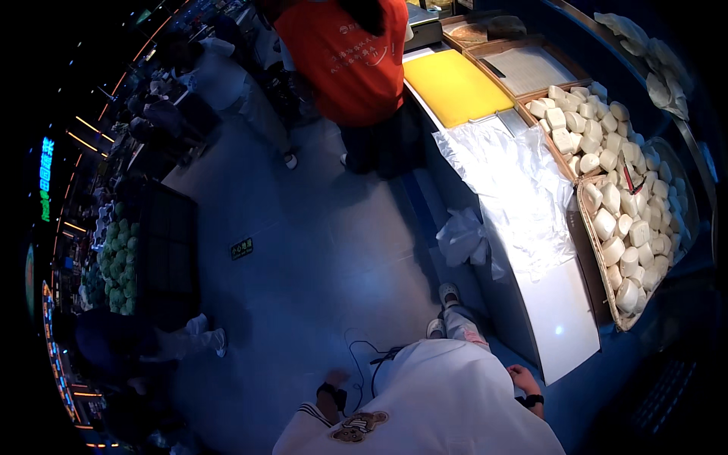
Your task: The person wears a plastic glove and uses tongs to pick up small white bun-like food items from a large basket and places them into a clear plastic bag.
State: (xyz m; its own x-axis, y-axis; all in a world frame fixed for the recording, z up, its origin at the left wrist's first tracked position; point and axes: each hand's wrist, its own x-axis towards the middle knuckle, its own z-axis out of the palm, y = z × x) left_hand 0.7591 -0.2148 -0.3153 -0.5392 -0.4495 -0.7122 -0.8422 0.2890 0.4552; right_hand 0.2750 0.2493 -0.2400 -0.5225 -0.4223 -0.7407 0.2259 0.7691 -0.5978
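Note:
My left hand (334,377), with a dark band at the wrist, hangs at my side over the blue floor and holds nothing. A thin black cable (364,350) loops just beside it, in front of my white hooded top (447,402). My right hand (522,377), with a black watch on the wrist, is empty with loosely curled fingers. It is close to the near corner of the white counter (561,318). My shoes (447,294) stand at the counter's foot.
Clear plastic bags (516,182) lie on the counter and one (462,236) hangs off its side. Baskets of white blocks (629,227) and a yellow board (453,85) line the right. A person in an orange vest (345,61) stands ahead. A dark crate stack (163,250) is at left.

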